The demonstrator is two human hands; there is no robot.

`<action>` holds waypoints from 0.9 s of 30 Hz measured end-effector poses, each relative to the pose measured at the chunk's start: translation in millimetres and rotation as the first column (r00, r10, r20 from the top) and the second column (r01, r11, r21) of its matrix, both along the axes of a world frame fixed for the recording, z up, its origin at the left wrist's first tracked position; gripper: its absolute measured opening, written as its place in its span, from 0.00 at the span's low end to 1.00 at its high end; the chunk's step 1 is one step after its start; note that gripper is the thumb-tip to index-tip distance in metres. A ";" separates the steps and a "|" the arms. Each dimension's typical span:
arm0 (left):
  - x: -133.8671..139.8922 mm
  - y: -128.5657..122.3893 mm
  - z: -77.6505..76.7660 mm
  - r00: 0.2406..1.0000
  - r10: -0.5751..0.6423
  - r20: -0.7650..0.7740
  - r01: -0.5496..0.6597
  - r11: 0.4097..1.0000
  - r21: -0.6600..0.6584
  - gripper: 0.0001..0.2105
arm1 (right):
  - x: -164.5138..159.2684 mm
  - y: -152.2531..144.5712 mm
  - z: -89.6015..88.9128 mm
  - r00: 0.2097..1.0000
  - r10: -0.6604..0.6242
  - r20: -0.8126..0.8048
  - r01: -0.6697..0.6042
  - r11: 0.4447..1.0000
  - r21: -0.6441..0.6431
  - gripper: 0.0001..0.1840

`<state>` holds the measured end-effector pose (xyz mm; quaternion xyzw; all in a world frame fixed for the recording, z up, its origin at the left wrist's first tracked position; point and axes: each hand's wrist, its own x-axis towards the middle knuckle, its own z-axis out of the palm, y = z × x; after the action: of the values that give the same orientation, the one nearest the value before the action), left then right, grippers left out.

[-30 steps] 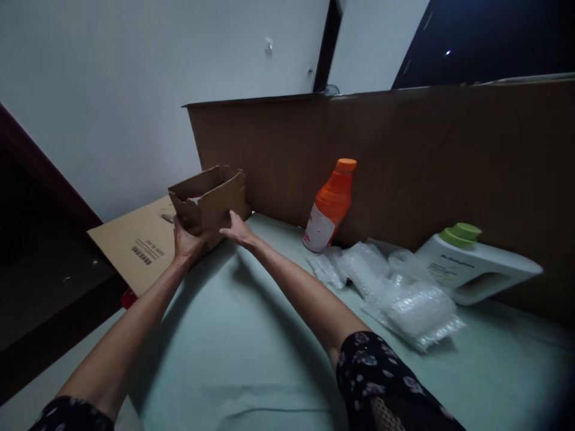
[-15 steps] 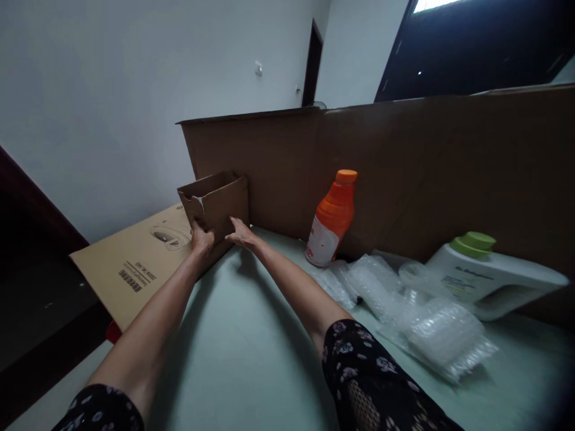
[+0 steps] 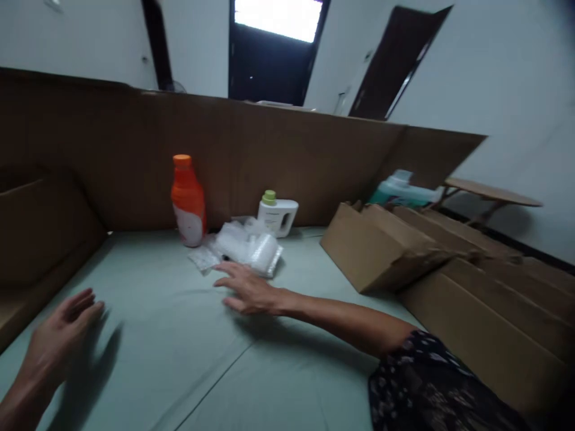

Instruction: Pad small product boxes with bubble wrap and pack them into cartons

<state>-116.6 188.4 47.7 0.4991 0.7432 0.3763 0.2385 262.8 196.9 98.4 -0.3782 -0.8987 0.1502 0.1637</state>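
Orange bottle (image 3: 187, 200), one, beside one bubble-wrap heap (image 3: 240, 242); right hand (image 3: 251, 290) wide, left hand (image 3: 57, 335) loosely parted.

At the left edge of the pale green tabletop (image 3: 179, 359), an open brown cardboard box (image 3: 36, 227) is cut off by the picture's side, its inside too dark to make out. The left hand (image 3: 56, 340) is blurred, its forearm cropped. Near the far edge, crumpled clear bubble wrap (image 3: 236, 239) hides the lower left of a white plastic jug with a green cap (image 3: 271, 211), its print unreadably small. At the right edge, cropped brown cardboard boxes (image 3: 480, 323) hide the base of a teal plastic bottle (image 3: 399, 193).
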 end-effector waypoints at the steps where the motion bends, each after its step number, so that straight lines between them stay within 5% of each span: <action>1: 8.4 -9.5 -2.2 1.000 -0.004 0.026 0.004 1.000 -0.022 0.17 | 35.2 -10.4 15.8 0.994 -0.105 0.026 0.103 0.991 0.084 0.23; 3: 32.4 -30.4 -3.1 0.995 -0.006 0.099 0.010 0.999 -0.042 0.18 | 103.8 -27.2 50.3 0.923 -0.381 0.049 0.353 0.893 0.280 0.25; 6: 87.4 -62.7 4.9 0.973 -0.082 0.214 0.096 0.994 -0.056 0.23 | 195.6 -40.0 93.9 0.702 -0.712 -0.004 0.608 0.597 0.523 0.29; 8: 130.3 -80.2 13.1 0.942 -0.181 0.281 0.201 0.979 -0.043 0.25 | 243.7 -42.1 110.4 0.505 -0.863 0.025 0.721 0.438 0.537 0.19; 9: 151.2 -87.6 17.0 0.923 -0.223 0.314 0.246 0.968 -0.037 0.25 | 262.6 -42.9 114.7 0.472 -0.880 0.049 0.743 0.427 0.516 0.11; 11: 188.9 -101.3 23.8 0.890 -0.284 0.357 0.308 0.951 -0.010 0.26 | 289.2 -47.9 117.5 0.465 -0.878 0.113 0.758 0.461 0.462 0.04; 16: 248.2 -140.3 37.5 0.826 -0.434 0.361 0.437 0.896 0.077 0.24 | 295.4 -94.9 108.7 0.681 -0.708 0.186 0.608 0.688 0.396 0.08; 20: 263.4 -175.4 36.7 0.836 -0.468 0.286 0.436 0.884 0.170 0.24 | 261.9 -159.7 103.9 0.933 -0.351 0.075 0.283 0.847 0.449 0.07; 23: 264.2 -198.2 25.1 0.855 -0.441 0.272 0.392 0.894 0.216 0.30 | 241.1 -201.6 107.0 0.996 -0.079 -0.026 0.082 0.874 0.478 0.08; 25: 263.5 -210.3 17.0 0.860 -0.440 0.259 0.391 0.894 0.221 0.36 | 237.7 -217.8 105.1 0.980 -0.063 -0.190 0.148 0.867 0.476 0.11; 27: 264.2 -219.3 11.7 0.874 -0.427 0.232 0.386 0.900 0.202 0.38 | 240.2 -223.5 92.5 0.887 -0.230 -0.399 0.384 0.848 0.365 0.11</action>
<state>147.6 -30.9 59.4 0.6046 0.5514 0.4370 0.3735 503.1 -26.6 190.9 -0.4412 -0.7934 -0.0193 0.4189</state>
